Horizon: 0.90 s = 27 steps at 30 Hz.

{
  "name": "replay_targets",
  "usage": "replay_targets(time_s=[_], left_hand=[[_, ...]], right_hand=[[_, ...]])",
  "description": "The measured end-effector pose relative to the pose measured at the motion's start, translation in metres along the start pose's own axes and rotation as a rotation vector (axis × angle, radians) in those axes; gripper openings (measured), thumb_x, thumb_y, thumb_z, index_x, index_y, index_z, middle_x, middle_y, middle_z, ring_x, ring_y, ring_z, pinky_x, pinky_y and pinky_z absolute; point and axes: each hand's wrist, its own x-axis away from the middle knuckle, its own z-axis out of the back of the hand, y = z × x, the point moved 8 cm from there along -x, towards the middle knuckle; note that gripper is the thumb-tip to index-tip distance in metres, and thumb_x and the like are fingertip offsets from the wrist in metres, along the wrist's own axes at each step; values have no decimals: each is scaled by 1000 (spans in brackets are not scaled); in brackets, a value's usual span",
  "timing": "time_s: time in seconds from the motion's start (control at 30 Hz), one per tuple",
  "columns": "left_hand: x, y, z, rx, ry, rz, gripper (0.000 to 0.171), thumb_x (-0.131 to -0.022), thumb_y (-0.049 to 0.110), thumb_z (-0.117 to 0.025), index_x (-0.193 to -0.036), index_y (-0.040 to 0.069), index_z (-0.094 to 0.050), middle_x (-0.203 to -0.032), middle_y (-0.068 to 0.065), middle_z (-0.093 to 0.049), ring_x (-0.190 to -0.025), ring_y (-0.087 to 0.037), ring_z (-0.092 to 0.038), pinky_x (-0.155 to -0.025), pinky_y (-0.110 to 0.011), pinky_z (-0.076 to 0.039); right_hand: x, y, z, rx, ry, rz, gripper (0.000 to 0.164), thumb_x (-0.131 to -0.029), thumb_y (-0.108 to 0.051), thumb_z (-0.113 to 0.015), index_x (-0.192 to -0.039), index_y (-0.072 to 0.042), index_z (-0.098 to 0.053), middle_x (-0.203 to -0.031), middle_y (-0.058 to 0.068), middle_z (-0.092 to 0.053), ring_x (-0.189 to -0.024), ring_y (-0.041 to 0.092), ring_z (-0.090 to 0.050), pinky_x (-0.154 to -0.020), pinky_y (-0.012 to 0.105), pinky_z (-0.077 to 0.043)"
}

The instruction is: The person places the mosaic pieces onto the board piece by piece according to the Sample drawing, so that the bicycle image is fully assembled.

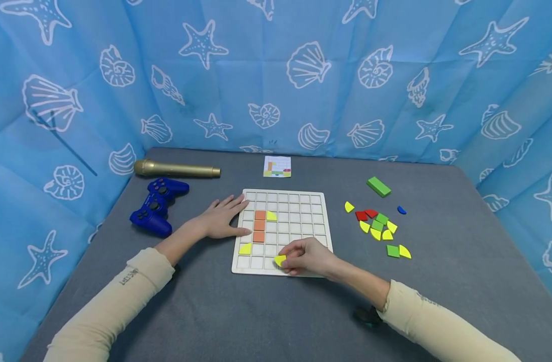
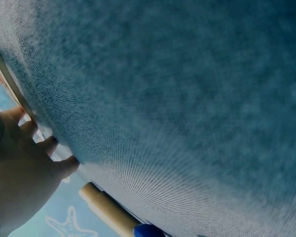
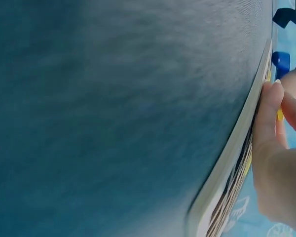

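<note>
A white grid board lies on the dark grey table. In its cells sit several orange squares, a yellow quarter-circle tile at their upper right and another yellow tile near the lower left. My right hand pinches a yellow quarter-circle tile between thumb and fingers over the bottom rows; part of that tile is hidden by the fingers. With fingers spread, my left hand rests at the board's left edge, the thumb on the board. In the left wrist view the left hand is only partly seen.
Loose yellow, red and green tiles are scattered right of the board, with a green block and a blue piece. A pattern card lies behind the board. To the left are a gold microphone and a blue game controller.
</note>
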Motion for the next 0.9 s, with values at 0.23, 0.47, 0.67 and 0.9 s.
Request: replay_targets(time_s=[0.23,0.47,0.67,0.9], left_hand=[[1,1,1,-2,2,6,92,-88,67,-48,-155,15,-13,-159,-9,-7,-143,-34,-5,-109,-59,-6],[0,1,1,-3,-15,28,92,-88,68,-48,-155,18,-11,-159,-6,-5,-143,-31,-3,-110,-58,-5],[0,1,1,-9,-15,34,91,-88,67,-48,-155,18,-11,-159,-5,-4,-144,-31,-2,-109,-59,-5],[0,-1,0,5,-5,25,92,-87,69,-47,-155,16,-14,-159,-6,-6,-143,-33,-3,-109,-60,-5]], right_hand=[[-14,-11,-19,26,-9,7,20,-84,1,-70,-104,4,-66,-76,13,-68,-61,12,-64,-60,25,-54],[-28,-18,-35,50,0,22,16,-83,0,-72,-98,3,-67,-72,11,-68,-58,10,-64,-59,27,-55],[-38,-25,-48,93,-2,72,15,-82,-1,-73,-96,3,-67,-67,9,-65,-57,11,-64,-58,27,-54],[-44,-31,-54,210,47,119,12,-81,-3,-76,-90,0,-68,-65,9,-66,-56,14,-65,-54,26,-53]])
